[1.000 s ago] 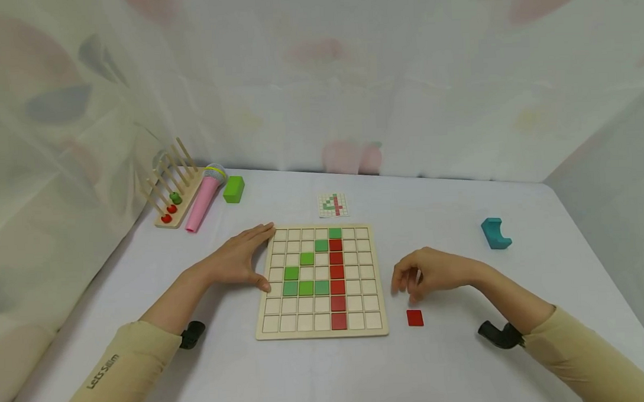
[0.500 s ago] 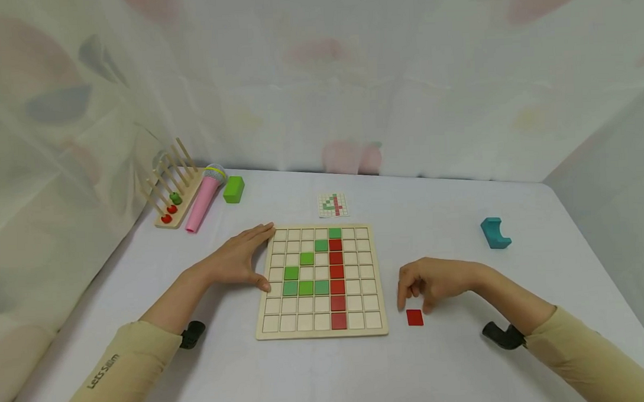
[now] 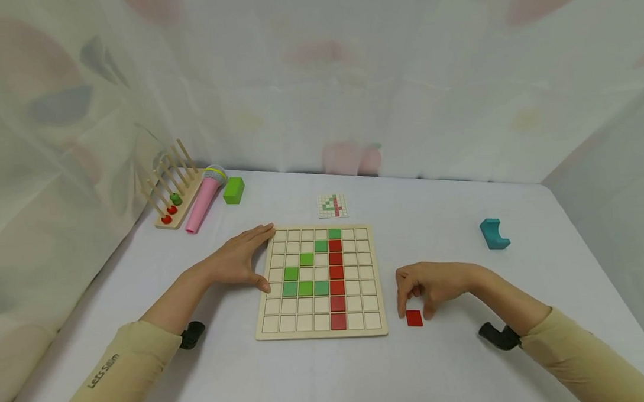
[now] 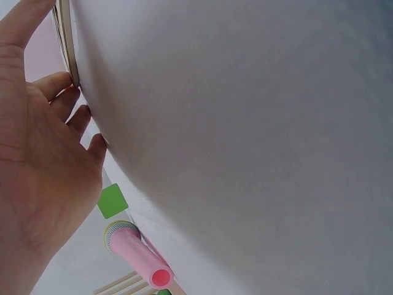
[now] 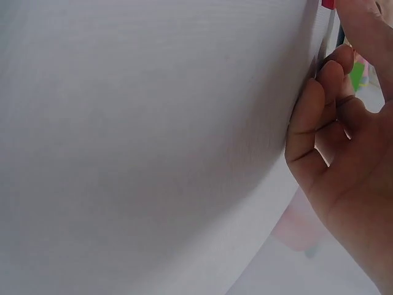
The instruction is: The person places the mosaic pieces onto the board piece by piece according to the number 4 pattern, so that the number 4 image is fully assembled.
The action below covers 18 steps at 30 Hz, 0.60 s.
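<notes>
My left hand (image 3: 239, 257) lies along the left edge of a square wooden grid board (image 3: 260, 337), its thumb on the rim and its fingertips at the far left corner. In the left wrist view, those fingertips meet the board's edge (image 4: 66, 43). Green and red tiles sit in the grid; the red tiles (image 3: 336, 272) form one column. Beside the board, a loose red tile (image 3: 414, 318) lies flat on the cloth. My right hand (image 3: 437, 286) reaches down over it, index finger and thumb spread on either side with small gaps showing. Its other fingers curl in.
A small pattern card (image 3: 332, 206) lies behind the board. At the back left are a peg rack (image 3: 180, 197) with small red and green pieces, a pink toy microphone (image 3: 203, 202) and a green block (image 3: 233, 190). A teal curved block (image 3: 494, 234) stands at the right.
My right hand has come down and toward the loose red tile, its thumb and index finger parting to either side of it. The left hand stays on the board's edge.
</notes>
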### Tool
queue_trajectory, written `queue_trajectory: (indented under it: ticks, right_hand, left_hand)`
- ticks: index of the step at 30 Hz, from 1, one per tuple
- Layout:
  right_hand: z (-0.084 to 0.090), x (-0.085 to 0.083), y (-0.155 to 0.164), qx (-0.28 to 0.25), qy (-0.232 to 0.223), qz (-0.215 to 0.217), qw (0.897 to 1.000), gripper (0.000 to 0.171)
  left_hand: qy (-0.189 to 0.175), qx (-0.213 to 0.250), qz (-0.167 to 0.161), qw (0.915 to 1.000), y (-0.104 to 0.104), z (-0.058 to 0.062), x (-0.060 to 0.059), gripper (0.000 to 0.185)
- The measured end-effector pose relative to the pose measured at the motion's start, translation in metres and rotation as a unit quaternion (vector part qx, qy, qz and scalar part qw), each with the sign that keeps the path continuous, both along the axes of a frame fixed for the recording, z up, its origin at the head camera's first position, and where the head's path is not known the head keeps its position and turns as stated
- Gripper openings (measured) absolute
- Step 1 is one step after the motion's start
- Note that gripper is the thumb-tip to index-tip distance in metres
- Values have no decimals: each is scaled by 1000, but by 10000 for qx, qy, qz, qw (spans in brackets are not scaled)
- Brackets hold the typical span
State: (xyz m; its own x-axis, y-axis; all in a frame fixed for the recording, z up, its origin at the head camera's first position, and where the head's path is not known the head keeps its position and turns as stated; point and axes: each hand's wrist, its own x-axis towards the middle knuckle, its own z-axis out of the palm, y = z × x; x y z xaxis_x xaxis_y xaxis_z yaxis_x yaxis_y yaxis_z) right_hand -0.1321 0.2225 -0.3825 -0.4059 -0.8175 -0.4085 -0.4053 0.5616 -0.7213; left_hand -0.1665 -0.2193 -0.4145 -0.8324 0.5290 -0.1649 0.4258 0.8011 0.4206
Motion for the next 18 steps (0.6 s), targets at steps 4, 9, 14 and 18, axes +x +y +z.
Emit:
queue_trajectory:
  ticks: [4,9,14,18]
  right_hand:
    - [-2,0,0,48,99,26,9999,35]
    - [-3,1,-2,82,247,22,9997,33]
    - [-3,2,-3,108,319,-29,9994,30]
    - [-4,2,-3,76,368,-139,9992,29]
  left_hand:
    - [-10,-20,13,10000,0,0,0,134]
    - [-8,-59,36,10000,0,0,0,134]
    - [0,-67,44,10000,0,-1,0,134]
    - [2,-66,40,10000,0,-2,0,133]
